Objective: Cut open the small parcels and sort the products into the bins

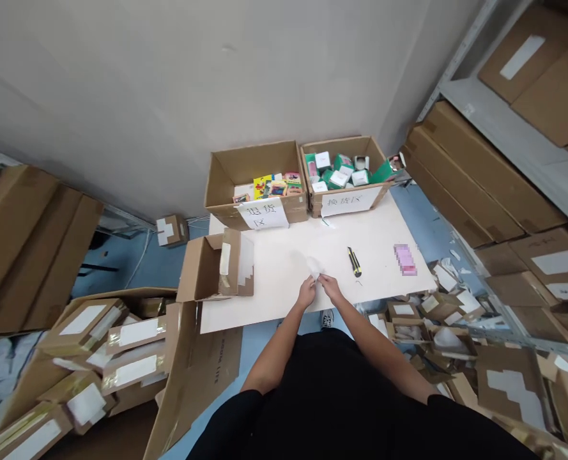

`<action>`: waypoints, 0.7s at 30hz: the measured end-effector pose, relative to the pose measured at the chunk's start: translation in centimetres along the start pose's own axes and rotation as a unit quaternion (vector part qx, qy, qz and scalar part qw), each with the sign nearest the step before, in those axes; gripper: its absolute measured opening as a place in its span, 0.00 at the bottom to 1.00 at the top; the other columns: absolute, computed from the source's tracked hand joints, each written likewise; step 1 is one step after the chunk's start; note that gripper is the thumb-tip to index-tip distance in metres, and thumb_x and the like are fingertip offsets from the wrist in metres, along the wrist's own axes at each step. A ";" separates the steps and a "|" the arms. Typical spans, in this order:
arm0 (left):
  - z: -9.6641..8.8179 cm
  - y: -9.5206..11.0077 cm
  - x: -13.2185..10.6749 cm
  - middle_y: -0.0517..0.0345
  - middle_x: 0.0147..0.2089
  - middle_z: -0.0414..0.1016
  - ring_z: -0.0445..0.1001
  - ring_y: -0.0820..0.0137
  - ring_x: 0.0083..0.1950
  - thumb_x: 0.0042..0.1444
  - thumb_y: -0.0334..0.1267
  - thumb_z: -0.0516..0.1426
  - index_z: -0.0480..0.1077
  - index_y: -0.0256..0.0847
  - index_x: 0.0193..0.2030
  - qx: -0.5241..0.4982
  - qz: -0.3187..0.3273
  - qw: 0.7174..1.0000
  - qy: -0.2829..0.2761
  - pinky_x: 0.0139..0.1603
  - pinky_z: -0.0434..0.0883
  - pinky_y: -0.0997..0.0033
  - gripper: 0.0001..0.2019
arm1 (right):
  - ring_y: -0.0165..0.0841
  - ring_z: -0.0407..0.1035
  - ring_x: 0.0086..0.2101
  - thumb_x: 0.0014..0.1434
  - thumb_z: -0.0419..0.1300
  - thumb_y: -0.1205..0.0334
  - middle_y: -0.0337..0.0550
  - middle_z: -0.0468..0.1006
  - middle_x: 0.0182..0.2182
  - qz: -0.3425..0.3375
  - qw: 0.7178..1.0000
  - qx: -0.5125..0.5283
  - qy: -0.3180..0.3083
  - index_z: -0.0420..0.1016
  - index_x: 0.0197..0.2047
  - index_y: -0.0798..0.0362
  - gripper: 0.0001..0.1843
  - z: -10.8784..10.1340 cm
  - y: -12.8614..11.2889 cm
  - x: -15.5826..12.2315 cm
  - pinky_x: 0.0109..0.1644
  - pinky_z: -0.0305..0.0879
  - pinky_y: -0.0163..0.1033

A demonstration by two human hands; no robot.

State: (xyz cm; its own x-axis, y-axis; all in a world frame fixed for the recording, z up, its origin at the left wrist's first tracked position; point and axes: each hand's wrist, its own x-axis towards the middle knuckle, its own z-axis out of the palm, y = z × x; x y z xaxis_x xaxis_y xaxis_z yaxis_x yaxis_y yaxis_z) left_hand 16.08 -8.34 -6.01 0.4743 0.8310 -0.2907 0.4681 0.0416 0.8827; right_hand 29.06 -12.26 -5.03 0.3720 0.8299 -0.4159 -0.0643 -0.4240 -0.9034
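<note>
My left hand [307, 292] and my right hand [330, 287] meet over the near middle of a white table [284, 268]. Both pinch a small white crumpled wrapper or paper [314, 267] held between them; the fingers are closed on it. A yellow-and-black utility knife [354, 261] lies on the table just right of my right hand. Further right lies a pink flat item [405, 259].
Two labelled cardboard boxes stand at the table's far edge: the left box [255, 185] with colourful packs, the right box [345, 176] with green-and-white small boxes. An open empty carton [214, 267] sits at the table's left. Parcels pile on the floor left [96, 358] and right [456, 332]; shelves with cartons [480, 185] stand right.
</note>
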 end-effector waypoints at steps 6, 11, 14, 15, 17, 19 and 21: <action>-12.3 2.6 -2.4 0.43 0.55 0.84 0.81 0.60 0.50 0.59 0.39 0.63 0.77 0.42 0.63 -0.138 0.080 0.987 -0.022 0.56 0.76 0.55 0.24 | 0.36 0.76 0.30 0.37 0.76 0.43 0.40 0.83 0.28 -0.015 0.990 0.142 -0.005 0.80 0.47 0.56 0.37 6.3 -7.5 0.3 0.39 0.71 0.41; -28.2 0.6 -5.8 0.44 0.59 0.82 0.79 0.58 0.55 0.65 0.45 0.61 0.75 0.42 0.66 -0.083 0.080 0.977 0.179 0.62 0.73 0.53 0.24 | 0.36 0.75 0.32 0.41 0.75 0.46 0.40 0.82 0.31 -0.044 0.990 0.130 -0.027 0.78 0.53 0.56 0.38 15.1 -12.3 -0.6 0.39 0.70 0.41; -35.6 -3.4 -7.3 0.41 0.69 0.73 0.62 0.49 0.74 0.58 0.40 0.67 0.77 0.39 0.62 -0.006 0.018 0.956 0.294 0.76 0.57 0.48 0.25 | 0.36 0.73 0.35 0.47 0.71 0.46 0.44 0.81 0.36 -0.106 0.989 0.104 0.018 0.77 0.51 0.55 0.32 20.7 -14.8 -2.0 0.40 0.71 0.41; -36.9 -5.0 -7.8 0.38 0.72 0.69 0.55 0.44 0.77 0.51 0.38 0.71 0.78 0.36 0.59 0.011 -0.011 0.953 0.302 0.78 0.52 0.44 0.27 | 0.36 0.72 0.36 0.50 0.69 0.47 0.45 0.81 0.39 -0.143 0.985 0.084 0.038 0.77 0.51 0.55 0.29 22.5 -15.6 -2.5 0.41 0.71 0.41; -37.7 -7.9 -8.8 0.34 0.77 0.61 0.50 0.36 0.79 0.43 0.37 0.75 0.80 0.34 0.53 0.052 -0.074 0.954 0.285 0.77 0.50 0.38 0.29 | 0.36 0.70 0.40 0.55 0.66 0.49 0.47 0.80 0.44 -0.227 0.971 0.033 0.066 0.77 0.51 0.53 0.23 26.3 -16.8 -3.5 0.42 0.70 0.39; -36.3 -10.2 -9.8 0.35 0.80 0.55 0.54 0.37 0.78 0.44 0.39 0.74 0.80 0.35 0.50 0.061 -0.073 0.959 0.265 0.76 0.57 0.41 0.25 | 0.37 0.70 0.43 0.61 0.62 0.53 0.48 0.78 0.46 -0.296 0.953 -0.021 0.069 0.79 0.48 0.51 0.16 30.2 -17.3 -4.2 0.41 0.70 0.38; -34.0 -11.5 -10.9 0.39 0.82 0.52 0.58 0.40 0.77 0.49 0.43 0.72 0.81 0.38 0.52 0.076 -0.073 0.963 0.248 0.74 0.60 0.45 0.23 | 0.38 0.71 0.44 0.65 0.57 0.57 0.48 0.78 0.45 -0.331 0.939 -0.086 0.039 0.80 0.45 0.50 0.12 33.9 -16.9 -4.4 0.43 0.71 0.39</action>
State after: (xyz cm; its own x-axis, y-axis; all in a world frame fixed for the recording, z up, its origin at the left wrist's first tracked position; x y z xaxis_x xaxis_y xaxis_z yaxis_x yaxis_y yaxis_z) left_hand -19.89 0.98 -0.46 -0.0009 0.9868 -0.1622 0.6249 0.1272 0.7703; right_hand -2.91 3.52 8.51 0.3443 0.9063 0.2451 0.3529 0.1170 -0.9283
